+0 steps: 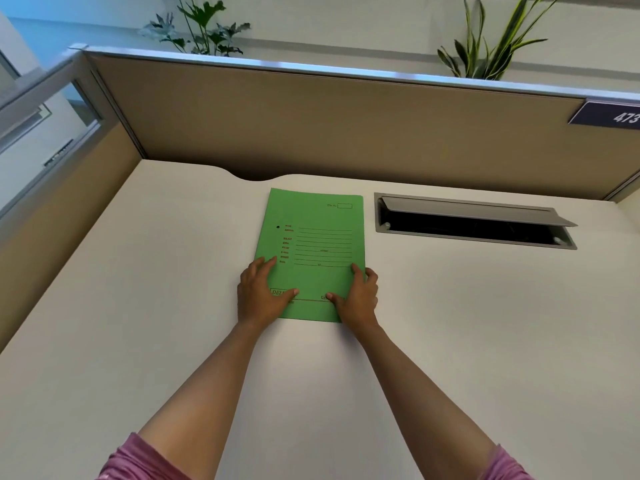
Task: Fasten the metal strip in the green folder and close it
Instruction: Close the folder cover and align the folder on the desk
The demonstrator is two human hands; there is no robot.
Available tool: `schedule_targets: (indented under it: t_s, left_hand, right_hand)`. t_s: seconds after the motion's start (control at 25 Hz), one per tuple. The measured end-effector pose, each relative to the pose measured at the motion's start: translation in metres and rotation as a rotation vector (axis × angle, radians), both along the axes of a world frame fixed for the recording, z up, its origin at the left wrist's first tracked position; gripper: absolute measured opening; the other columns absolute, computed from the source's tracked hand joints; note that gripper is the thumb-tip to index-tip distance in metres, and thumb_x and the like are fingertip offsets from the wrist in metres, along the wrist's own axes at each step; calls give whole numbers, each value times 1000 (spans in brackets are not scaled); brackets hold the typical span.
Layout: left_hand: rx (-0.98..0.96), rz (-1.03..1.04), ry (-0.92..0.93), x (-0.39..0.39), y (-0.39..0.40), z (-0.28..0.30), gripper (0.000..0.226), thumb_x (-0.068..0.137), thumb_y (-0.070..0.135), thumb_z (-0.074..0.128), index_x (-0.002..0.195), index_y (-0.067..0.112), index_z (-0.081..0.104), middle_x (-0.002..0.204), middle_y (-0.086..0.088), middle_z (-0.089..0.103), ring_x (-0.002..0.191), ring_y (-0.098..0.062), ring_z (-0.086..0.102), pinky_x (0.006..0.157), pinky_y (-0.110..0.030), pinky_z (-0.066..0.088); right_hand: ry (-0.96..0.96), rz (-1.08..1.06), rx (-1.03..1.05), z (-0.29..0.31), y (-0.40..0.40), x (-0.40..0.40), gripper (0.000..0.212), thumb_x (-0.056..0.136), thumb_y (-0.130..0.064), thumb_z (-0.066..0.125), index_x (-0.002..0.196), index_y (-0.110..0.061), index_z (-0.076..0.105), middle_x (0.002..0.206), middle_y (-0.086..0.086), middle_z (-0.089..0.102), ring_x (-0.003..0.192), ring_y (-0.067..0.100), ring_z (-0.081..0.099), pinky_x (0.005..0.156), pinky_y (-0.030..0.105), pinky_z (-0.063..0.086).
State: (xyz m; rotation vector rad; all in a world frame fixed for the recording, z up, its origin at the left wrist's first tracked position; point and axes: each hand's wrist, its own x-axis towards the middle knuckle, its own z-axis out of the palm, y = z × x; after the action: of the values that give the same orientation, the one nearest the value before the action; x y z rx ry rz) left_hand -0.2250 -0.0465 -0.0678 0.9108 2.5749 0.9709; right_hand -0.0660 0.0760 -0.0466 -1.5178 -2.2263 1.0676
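The green folder [313, 244] lies closed and flat on the white desk [138, 306], printed cover up, with a small dark hole near its left edge. My left hand [261, 294] rests on the folder's lower left corner, fingers spread, thumb on the cover. On the lower right corner lies my right hand [358, 296], fingers curled over the right edge and thumb on the cover. The metal strip is hidden inside the folder.
An open cable tray [474, 221] with a raised grey lid is set into the desk right of the folder. A tan partition wall [346, 126] runs along the desk's back. Plants stand behind it. A number plate [609, 114] hangs at the far right.
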Motion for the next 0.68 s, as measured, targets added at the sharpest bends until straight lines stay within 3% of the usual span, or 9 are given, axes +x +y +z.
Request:
schedule_targets:
  t_s: [0.24, 0.44, 0.68]
  left_hand:
    - [-109, -66, -5, -7, -2, -9, 101, 62, 72, 75, 149, 34, 41, 165, 5, 23, 155, -24, 6, 124, -47, 16]
    - [-222, -136, -7, -19, -4, -10, 123, 48, 92, 59, 154, 43, 24, 167, 13, 3, 154, -19, -15, 123, -46, -4]
    - [-351, -206, 10, -32, -4, -8, 136, 42, 100, 50, 157, 44, 4, 166, 12, -16, 150, -22, -30, 121, -49, -16]
  right_hand:
    - [-23, 39, 41, -5, 4, -8, 88, 77, -28, 79, 149, -14, 31, 157, 14, 17, 139, 36, 28, 113, 49, 30]
    - [-19, 74, 75, -10, 1, -15, 78, 80, -29, 76, 147, -18, 38, 160, 15, 13, 142, 36, 24, 114, 46, 28]
    - [-50, 152, 133, -16, -5, -20, 69, 90, -37, 63, 150, -19, 34, 163, 18, 5, 145, 36, 17, 118, 46, 20]
